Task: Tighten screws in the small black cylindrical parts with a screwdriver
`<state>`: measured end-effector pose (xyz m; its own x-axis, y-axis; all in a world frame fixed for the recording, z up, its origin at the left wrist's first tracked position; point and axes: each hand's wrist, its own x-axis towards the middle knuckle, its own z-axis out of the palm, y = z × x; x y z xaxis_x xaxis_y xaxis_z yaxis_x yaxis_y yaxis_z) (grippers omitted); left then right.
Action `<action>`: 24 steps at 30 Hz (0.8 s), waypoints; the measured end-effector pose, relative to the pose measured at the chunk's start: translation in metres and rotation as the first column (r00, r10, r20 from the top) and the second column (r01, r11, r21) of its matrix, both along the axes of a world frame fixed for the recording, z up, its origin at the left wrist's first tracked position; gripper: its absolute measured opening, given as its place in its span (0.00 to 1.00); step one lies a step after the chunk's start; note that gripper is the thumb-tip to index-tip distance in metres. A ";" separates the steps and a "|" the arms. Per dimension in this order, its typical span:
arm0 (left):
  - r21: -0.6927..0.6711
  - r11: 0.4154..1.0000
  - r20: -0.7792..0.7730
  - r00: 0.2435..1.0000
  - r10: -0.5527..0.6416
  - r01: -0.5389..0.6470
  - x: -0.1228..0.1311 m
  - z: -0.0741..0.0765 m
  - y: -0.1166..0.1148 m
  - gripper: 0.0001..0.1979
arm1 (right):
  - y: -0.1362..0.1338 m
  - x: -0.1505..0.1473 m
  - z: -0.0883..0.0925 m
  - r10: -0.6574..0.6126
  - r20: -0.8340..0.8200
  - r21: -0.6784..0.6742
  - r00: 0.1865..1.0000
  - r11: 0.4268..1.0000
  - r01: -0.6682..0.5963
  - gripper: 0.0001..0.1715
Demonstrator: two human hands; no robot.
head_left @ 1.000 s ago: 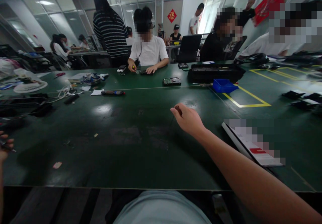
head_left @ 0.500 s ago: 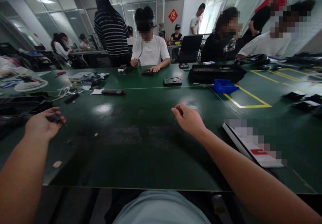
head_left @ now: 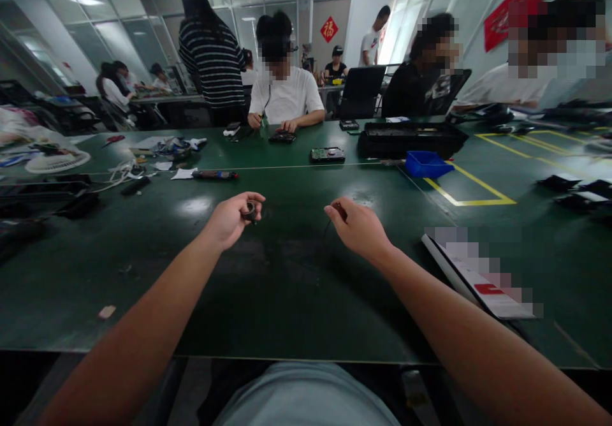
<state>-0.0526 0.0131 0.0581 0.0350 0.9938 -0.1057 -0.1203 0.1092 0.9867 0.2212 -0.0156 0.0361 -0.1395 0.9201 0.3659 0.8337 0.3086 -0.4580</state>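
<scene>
My left hand [head_left: 230, 222] is above the green table [head_left: 268, 311], its fingers closed round a small dark ring-shaped part [head_left: 249, 212]. Across a short gap to the right, my right hand [head_left: 359, 227] is curled with thumb and fingertips together. It grips a small screwdriver [head_left: 341, 209] with a reddish-brown handle, mostly hidden by the fingers; a thin dark shaft points down from it. The two hands are apart, and neither held thing touches the other.
Beyond my hands lie a circuit-board drive [head_left: 327, 155], a blue bin [head_left: 428, 164], a long black housing [head_left: 412, 139] and a dark pen-like tool [head_left: 215, 175]. A white packet [head_left: 478, 279] lies by my right forearm. Opposite, a co-worker [head_left: 285, 94] handles a dark part.
My left hand has swung from the far left to the middle of the table, carrying the dark ring-shaped part. My right hand has stayed nearly still with the screwdriver.
</scene>
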 end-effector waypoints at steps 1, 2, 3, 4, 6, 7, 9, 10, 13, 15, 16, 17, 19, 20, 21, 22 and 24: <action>0.000 0.999 -0.024 0.999 -0.043 0.043 0.012 -0.001 -0.002 0.17 | 0.000 0.000 0.000 0.004 -0.004 -0.004 1.000 1.000 -0.004 0.17; 0.005 0.996 -0.051 0.995 -0.083 0.084 0.023 -0.003 -0.005 0.17 | 0.000 0.000 0.000 0.009 -0.009 -0.008 1.000 1.000 -0.009 0.17; 0.021 0.992 -0.084 0.989 -0.119 0.121 0.034 -0.005 -0.008 0.17 | 0.000 -0.001 0.000 0.013 -0.016 -0.012 1.000 1.000 -0.013 0.16; 0.047 0.985 -0.130 0.979 -0.159 0.166 0.043 -0.008 -0.011 0.17 | 0.000 -0.001 -0.001 0.014 -0.022 -0.015 1.000 1.000 -0.014 0.16; 0.098 0.958 -0.283 0.930 -0.234 0.271 0.059 -0.015 -0.018 0.20 | 0.000 -0.001 -0.001 0.012 -0.031 -0.011 0.999 1.000 -0.013 0.15; 0.116 0.939 -0.377 0.889 -0.260 0.324 0.065 -0.019 -0.022 0.23 | 0.000 -0.001 -0.002 0.009 -0.030 -0.003 0.999 1.000 -0.009 0.15; 0.143 0.905 -0.546 0.795 -0.265 0.400 0.075 -0.029 -0.028 0.24 | 0.000 -0.001 -0.001 0.004 -0.025 0.021 1.000 1.000 -0.003 0.17; 0.162 0.892 -0.606 0.756 -0.247 0.422 0.078 -0.034 -0.031 0.23 | -0.001 -0.001 -0.001 0.002 -0.027 0.034 1.000 0.999 -0.001 0.19; 0.242 0.854 -0.693 0.698 -0.181 0.461 0.082 -0.047 -0.035 0.15 | -0.004 -0.002 0.002 0.010 -0.084 0.070 0.996 0.998 -0.004 0.23; 0.290 0.818 -0.719 0.677 -0.156 0.497 0.081 -0.053 -0.033 0.14 | -0.006 -0.003 0.003 0.037 -0.160 0.073 0.986 0.997 -0.025 0.23; 0.310 0.803 -0.725 0.673 -0.148 0.510 0.080 -0.055 -0.032 0.14 | -0.007 -0.004 0.003 0.053 -0.207 0.065 0.977 0.997 -0.040 0.23; 0.324 0.792 -0.726 0.672 -0.142 0.517 0.078 -0.057 -0.031 0.15 | -0.007 -0.004 0.002 0.069 -0.263 0.052 0.962 0.997 -0.057 0.23; 0.348 0.791 -0.715 0.688 -0.124 0.503 0.075 -0.059 -0.027 0.17 | -0.007 -0.006 0.000 0.100 -0.405 0.027 0.909 0.995 -0.097 0.22; 0.357 0.799 -0.703 0.703 -0.111 0.484 0.073 -0.060 -0.025 0.18 | -0.007 -0.007 -0.002 0.115 -0.481 0.023 0.869 0.993 -0.118 0.20; 0.366 0.809 -0.689 0.718 -0.096 0.459 0.072 -0.060 -0.024 0.19 | -0.007 -0.007 -0.004 0.129 -0.552 0.028 0.824 0.990 -0.137 0.18; 0.376 0.819 -0.677 0.732 -0.077 0.433 0.070 -0.061 -0.022 0.20 | -0.006 -0.008 -0.005 0.142 -0.615 0.038 0.776 0.988 -0.151 0.17; 0.387 0.836 -0.658 0.752 -0.044 0.388 0.067 -0.061 -0.020 0.20 | -0.005 -0.010 -0.007 0.158 -0.698 0.079 0.698 0.986 -0.144 0.16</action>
<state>0.0146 -0.0066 -0.0033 0.3553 0.8875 0.2936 0.4782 -0.4424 0.7587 0.2115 -0.0211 0.0288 0.0270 0.9021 0.4306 0.2166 0.4152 -0.8836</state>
